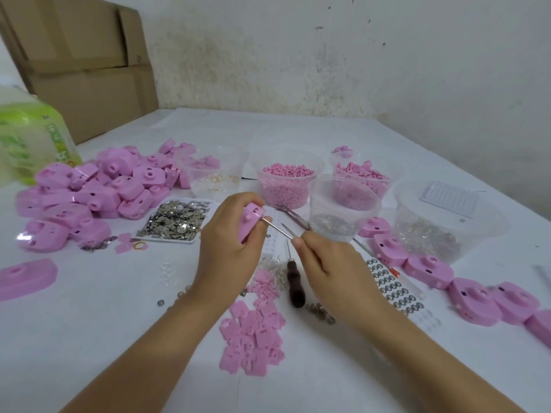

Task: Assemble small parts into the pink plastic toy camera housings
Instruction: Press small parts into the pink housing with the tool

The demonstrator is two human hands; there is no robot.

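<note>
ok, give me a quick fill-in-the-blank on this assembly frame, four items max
1. The left hand grips a pink camera housing; the right hand pinches metal ____.
2. The flat tray beside the loose housing pile holds ____-coloured metal pieces.
3. The tub right behind the hands is full of small ____ pellets.
4. The row of housings lies on the person's ____ side.
Missing: tweezers; silver; pink; right.

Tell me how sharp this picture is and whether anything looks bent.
Head view: soft even light, faint shadows; the held pink housing and tweezers are fairly sharp; the green bottle at the left edge is blurred; the cardboard boxes lean from wide-angle bending.
</note>
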